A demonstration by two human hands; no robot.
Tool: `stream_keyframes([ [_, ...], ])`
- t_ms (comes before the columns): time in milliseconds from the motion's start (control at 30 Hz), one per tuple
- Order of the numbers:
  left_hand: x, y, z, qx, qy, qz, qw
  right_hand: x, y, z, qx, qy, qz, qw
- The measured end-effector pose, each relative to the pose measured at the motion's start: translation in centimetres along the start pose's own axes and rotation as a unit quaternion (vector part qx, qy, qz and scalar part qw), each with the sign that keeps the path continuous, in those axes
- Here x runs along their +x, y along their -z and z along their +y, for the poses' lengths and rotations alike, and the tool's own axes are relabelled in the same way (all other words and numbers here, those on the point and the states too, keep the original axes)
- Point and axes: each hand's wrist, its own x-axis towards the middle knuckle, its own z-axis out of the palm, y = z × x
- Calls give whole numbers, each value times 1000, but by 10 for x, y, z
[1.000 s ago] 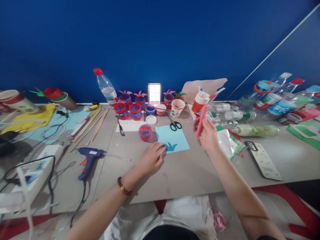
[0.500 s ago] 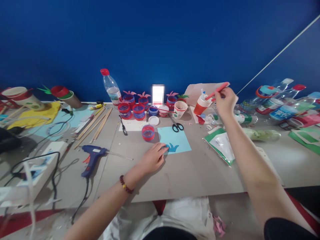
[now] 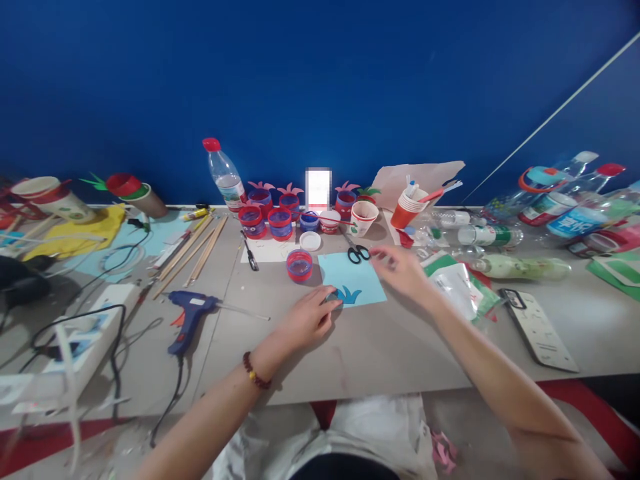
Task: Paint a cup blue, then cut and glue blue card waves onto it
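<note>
Both arms (image 3: 227,403) outstretched; left hand (image 3: 306,320) on paper (image 3: 350,277).

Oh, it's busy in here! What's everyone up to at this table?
One person is working with bare hands. The left hand rests at the lower left corner of a light blue sheet, fingertips beside a darker blue, spiky shape. The right hand is close to the handles of the black scissors; whether it touches them is hard to tell. A red and blue ring stands left of the sheet, and a glue gun lies farther left.
</note>
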Motion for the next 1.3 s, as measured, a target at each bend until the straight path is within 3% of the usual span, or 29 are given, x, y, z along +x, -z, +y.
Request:
stream_keyframes([
  [100,0,1,0,11,1,-1,1000,-37,-38,-8,-97,33,-127,987],
  [167,1,1,1,16,-8,-8,1000,-47,-52,-11,-131,73,-159,976],
  [333,6,-2,6,15,13,-2,1000,-45,-56,-3,-120,125,-131,976],
  [600,10,-11,4,-4,53,21,998,-50,-56,2,-135,124,-125,975],
  [867,10,-7,5,-42,65,20,997,-45,-54,11,-151,164,-141,965],
  [1000,9,-7,6,-38,63,46,996,-46,-54,5,-151,177,-159,959],
  [1167,6,-6,8,-78,35,28,996,-47,-52,-3,-93,160,-157,970],
  [1300,5,-6,9,-45,40,18,998,-46,-50,0,-56,126,-147,980],
])
